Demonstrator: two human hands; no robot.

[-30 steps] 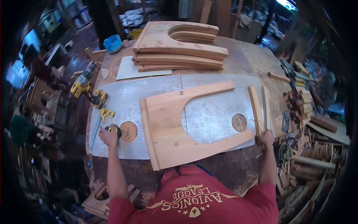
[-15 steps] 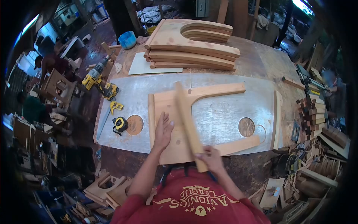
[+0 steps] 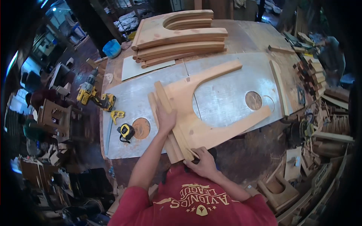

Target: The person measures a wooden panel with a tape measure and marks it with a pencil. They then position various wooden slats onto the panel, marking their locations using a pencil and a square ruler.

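Observation:
A U-shaped wooden panel point(image 3: 220, 136) lies turned at an angle on the metal-topped table, with a rounded rail point(image 3: 154, 103) along its left edge. On the panel, beside that rail, rests a long wooden strip point(image 3: 163, 94). My left hand point(image 3: 166, 119) is closed around the strip's middle, thumb on its right side. At the near end, close to my shirt, my right hand point(image 3: 202, 162) has its fingers bent and closed at the strip's tip. A thin light edge shows by those fingers, too small to make out.
Similar panels point(image 3: 181, 41) are stacked at the back. Along the left are a yellow drill point(image 3: 87, 92), a yellow clamp point(image 3: 117, 116) and a tape measure point(image 3: 126, 132). A long wood piece point(image 3: 278, 88) and stacked sticks point(image 3: 311, 77) lie right. People work at far left and right.
The strip has gone from slanting above the panel to lying beside its left rail. My left hand has moved from the panel onto the strip. The panel has turned counterclockwise in view.

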